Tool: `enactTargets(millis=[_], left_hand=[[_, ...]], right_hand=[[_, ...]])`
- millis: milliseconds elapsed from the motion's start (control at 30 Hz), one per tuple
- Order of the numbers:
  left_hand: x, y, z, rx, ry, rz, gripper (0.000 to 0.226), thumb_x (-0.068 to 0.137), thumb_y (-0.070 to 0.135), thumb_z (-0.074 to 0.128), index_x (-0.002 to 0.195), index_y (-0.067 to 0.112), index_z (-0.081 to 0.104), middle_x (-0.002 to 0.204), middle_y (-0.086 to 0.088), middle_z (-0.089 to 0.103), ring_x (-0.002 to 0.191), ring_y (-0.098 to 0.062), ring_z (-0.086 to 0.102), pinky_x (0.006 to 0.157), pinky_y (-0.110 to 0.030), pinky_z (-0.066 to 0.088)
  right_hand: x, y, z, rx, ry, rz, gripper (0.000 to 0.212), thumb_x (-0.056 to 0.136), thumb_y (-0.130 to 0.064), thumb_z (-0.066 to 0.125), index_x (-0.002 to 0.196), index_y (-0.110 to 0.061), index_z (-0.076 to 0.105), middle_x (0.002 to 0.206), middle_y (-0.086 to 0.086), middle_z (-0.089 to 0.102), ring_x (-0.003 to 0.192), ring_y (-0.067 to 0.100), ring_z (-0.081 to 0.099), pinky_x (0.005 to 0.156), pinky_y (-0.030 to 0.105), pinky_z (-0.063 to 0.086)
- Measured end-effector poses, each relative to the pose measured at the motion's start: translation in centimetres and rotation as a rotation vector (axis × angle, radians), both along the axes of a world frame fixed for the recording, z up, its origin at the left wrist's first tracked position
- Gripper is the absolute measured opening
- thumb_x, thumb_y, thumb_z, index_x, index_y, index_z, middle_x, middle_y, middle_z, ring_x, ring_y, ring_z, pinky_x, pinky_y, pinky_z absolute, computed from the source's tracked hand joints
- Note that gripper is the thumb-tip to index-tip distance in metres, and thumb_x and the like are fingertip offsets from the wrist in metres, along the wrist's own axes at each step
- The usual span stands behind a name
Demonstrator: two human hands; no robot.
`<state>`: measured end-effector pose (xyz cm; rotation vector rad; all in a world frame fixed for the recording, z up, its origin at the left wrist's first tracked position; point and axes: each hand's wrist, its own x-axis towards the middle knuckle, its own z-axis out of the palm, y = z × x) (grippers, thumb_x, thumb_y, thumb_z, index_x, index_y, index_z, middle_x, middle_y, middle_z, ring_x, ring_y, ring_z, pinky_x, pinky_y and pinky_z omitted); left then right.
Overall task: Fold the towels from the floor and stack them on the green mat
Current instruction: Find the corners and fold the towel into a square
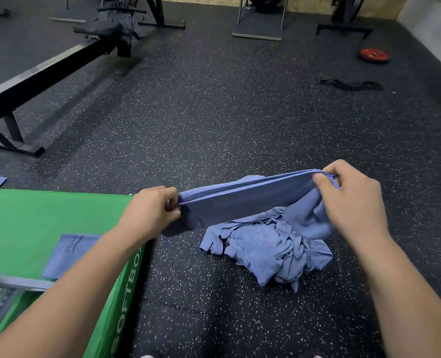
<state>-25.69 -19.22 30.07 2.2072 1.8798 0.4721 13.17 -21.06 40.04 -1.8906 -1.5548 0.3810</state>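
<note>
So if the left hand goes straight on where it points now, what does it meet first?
Probably the stretched towel that the left hand itself pinches; past it, only bare floor shows. Depth is hard to judge.

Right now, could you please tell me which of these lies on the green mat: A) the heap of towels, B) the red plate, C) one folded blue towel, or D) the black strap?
C: one folded towel lies flat on the mat, while the heap sits on the floor beside it.
</note>
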Motion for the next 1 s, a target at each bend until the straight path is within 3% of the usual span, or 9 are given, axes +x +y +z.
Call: enactTargets(millis=[67, 167, 233, 333, 533, 733, 867, 1000], left_hand=[[-0.2, -0.1, -0.1, -0.012, -0.008, -0.089, 0.029, 0.084, 0.026, 0.081, 0.083, 0.031, 0.052, 0.076, 0.008, 0.057, 0.073, -0.023, 0.059, 0.065, -0.035, 0.046], [0.2, -0.7, -0.7, -0.024, 0.040, -0.163, 0.020, 0.099, 0.031, 0.070, 0.116, 0.040, 0.065, 0.093, 0.008, 0.057, 0.084, -0.023, 0.062, 0.073, -0.037, 0.050], [0.7, -1.1, -1.2, -0.029, 0.109, -0.189, 0.027, 0.104, 0.031, 0.061, 0.127, 0.045, 0.063, 0.095, 0.007, 0.054, 0.083, -0.027, 0.065, 0.071, -0.038, 0.052], [1.6, -1.6, -1.3, -0.062, 0.191, -0.189, 0.034, 0.103, 0.026, 0.054, 0.132, 0.042, 0.054, 0.101, 0.004, 0.067, 0.088, -0.033, 0.069, 0.068, -0.039, 0.052], [2.9, -2.4, -0.4, -0.124, 0.289, -0.047, 0.031, 0.092, 0.028, 0.062, 0.108, 0.026, 0.035, 0.082, -0.011, 0.068, 0.073, -0.041, 0.064, 0.053, -0.040, 0.040], [2.2, -1.9, -0.1, 0.062, 0.302, -0.009, 0.036, 0.088, 0.034, 0.074, 0.087, 0.025, 0.039, 0.076, -0.004, 0.067, 0.068, -0.038, 0.064, 0.052, -0.037, 0.035], [0.7, -1.5, 0.1, 0.184, 0.191, -0.028, 0.050, 0.087, 0.039, 0.083, 0.073, 0.025, 0.037, 0.072, 0.005, 0.047, 0.061, -0.033, 0.058, 0.050, -0.033, 0.037], [0.4, -1.3, 1.4, 0.202, 0.052, 0.003, 0.048, 0.075, 0.013, 0.084, 0.069, 0.027, 0.039, 0.075, 0.006, 0.046, 0.059, -0.031, 0.051, 0.054, -0.036, 0.045]], right_hand=[[0.2, 0.0, -0.2, -0.014, -0.008, -0.013, 0.022, 0.103, -0.036, 0.064, 0.090, -0.018, 0.061, 0.072, 0.002, 0.064, 0.070, 0.021, 0.061, 0.063, 0.040, 0.047], [0.5, 0.1, -0.6, -0.036, -0.019, -0.011, 0.022, 0.103, -0.036, 0.064, 0.089, -0.019, 0.060, 0.071, 0.001, 0.064, 0.069, 0.020, 0.060, 0.061, 0.038, 0.044], [0.6, 0.2, -0.8, -0.048, -0.025, -0.015, 0.023, 0.103, -0.036, 0.064, 0.088, -0.019, 0.060, 0.070, 0.002, 0.063, 0.069, 0.019, 0.060, 0.060, 0.038, 0.043], [0.6, 0.2, -1.1, -0.068, -0.048, -0.007, 0.023, 0.103, -0.036, 0.063, 0.087, -0.020, 0.058, 0.070, 0.002, 0.063, 0.069, 0.020, 0.059, 0.060, 0.039, 0.043], [0.4, 0.0, -1.6, -0.086, -0.075, 0.036, 0.023, 0.103, -0.036, 0.063, 0.087, -0.021, 0.056, 0.069, 0.004, 0.062, 0.071, 0.028, 0.059, 0.062, 0.040, 0.045], [0.8, 0.1, -1.6, -0.090, -0.071, 0.022, 0.023, 0.103, -0.036, 0.062, 0.087, -0.021, 0.057, 0.071, 0.003, 0.063, 0.074, 0.029, 0.060, 0.062, 0.040, 0.045], [1.3, 0.3, -1.8, -0.096, -0.073, 0.000, 0.023, 0.103, -0.038, 0.062, 0.089, -0.021, 0.057, 0.074, 0.003, 0.063, 0.075, 0.029, 0.060, 0.064, 0.041, 0.046], [1.4, 0.5, -2.5, -0.159, -0.088, 0.000, 0.022, 0.104, -0.039, 0.060, 0.090, -0.023, 0.056, 0.078, 0.003, 0.064, 0.076, 0.027, 0.060, 0.063, 0.040, 0.043]])
